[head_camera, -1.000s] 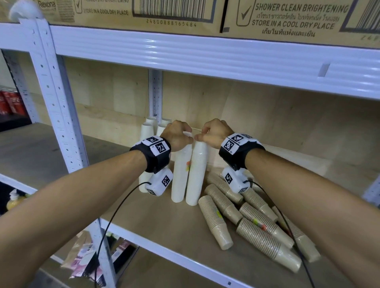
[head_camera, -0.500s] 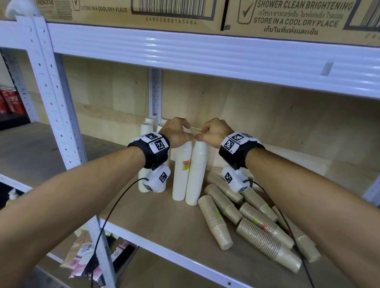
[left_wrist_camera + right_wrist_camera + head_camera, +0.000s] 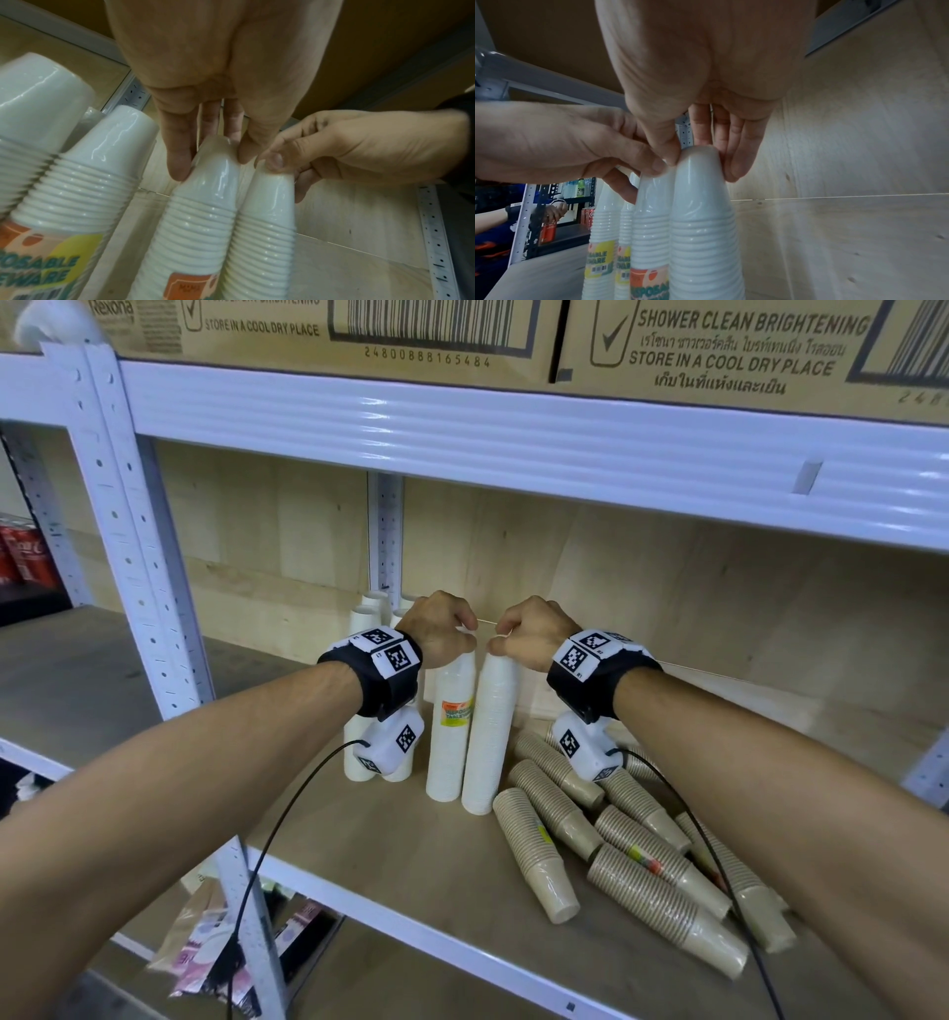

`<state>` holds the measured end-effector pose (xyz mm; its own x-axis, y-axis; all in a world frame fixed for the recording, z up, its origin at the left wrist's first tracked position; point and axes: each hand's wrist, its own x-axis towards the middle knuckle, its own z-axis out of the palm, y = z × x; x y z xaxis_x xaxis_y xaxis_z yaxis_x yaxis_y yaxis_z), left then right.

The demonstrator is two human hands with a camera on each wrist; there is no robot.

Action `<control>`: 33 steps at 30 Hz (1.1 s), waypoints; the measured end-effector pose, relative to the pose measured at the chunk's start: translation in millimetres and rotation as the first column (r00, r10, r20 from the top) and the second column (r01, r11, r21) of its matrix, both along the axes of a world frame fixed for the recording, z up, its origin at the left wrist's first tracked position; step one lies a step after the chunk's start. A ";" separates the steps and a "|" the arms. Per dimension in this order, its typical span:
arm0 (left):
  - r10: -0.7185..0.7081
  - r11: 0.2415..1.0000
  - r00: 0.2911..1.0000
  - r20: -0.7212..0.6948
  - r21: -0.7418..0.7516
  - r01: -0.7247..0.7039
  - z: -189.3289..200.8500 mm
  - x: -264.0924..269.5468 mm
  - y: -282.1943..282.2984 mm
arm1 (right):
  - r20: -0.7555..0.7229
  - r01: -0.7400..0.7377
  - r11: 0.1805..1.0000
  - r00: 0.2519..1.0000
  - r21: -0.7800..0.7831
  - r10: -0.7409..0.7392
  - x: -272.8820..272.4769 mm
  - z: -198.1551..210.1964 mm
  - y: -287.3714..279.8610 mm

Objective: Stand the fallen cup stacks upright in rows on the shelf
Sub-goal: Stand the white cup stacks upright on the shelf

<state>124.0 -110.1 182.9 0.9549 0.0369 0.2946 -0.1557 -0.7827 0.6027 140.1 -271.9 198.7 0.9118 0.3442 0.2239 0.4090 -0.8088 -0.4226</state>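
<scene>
Two white cup stacks stand upright side by side mid-shelf. My left hand grips the top of the labelled stack; in the left wrist view the left hand has its fingers curled round that stack's top cup. My right hand pinches the top of the plain stack, and in the right wrist view the right hand closes on this stack. Several brown cup stacks lie fallen on the shelf board to the right.
More white stacks stand upright behind my left wrist, near the back post. A white upright borders the bay on the left. The upper shelf beam carries cardboard boxes. Plywood backs the bay.
Both hands have stayed on the tops of the two white stacks. The left stack has turned so that its orange label faces me, and it stands closer against the right one.
</scene>
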 end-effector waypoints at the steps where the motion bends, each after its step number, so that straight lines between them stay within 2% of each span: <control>1: -0.006 1.000 1.000 0.002 0.001 0.006 0.1 -0.7 -0.2 | -0.006 -0.002 1.000 1.000 0.000 0.002 -0.6 0.0 0.1; 9: -0.034 0.999 0.999 0.007 -0.020 0.034 -0.7 -1.9 1.7 | 0.043 0.062 0.997 0.997 -0.039 -0.060 -4.1 -2.5 5.0; 15: -0.076 0.997 0.997 -0.013 -0.012 0.075 -1.6 -0.7 2.9 | -0.011 0.001 0.998 1.000 -0.062 -0.002 -7.5 0.5 5.8; 20: -0.091 0.996 0.996 -0.012 -0.023 0.091 -2.2 2.3 3.0 | 0.043 0.081 0.994 0.996 -0.068 -0.079 -9.9 -0.9 6.7; 27: -0.098 0.995 0.995 -0.005 -0.006 0.098 -5.8 8.5 2.2 | -0.022 0.052 0.998 0.998 -0.046 -0.053 -12.0 1.4 6.0; 33: -0.092 0.996 0.996 -0.011 -0.001 0.092 -3.5 8.6 1.0 | -0.009 0.135 0.990 0.991 -0.035 -0.135 -14.0 1.4 8.7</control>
<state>132.6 -109.1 179.5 0.9574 -0.0505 0.2842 -0.2200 -0.7649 0.6054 126.1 -263.2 200.1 0.9529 0.2252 0.2034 0.2906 -0.8702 -0.3979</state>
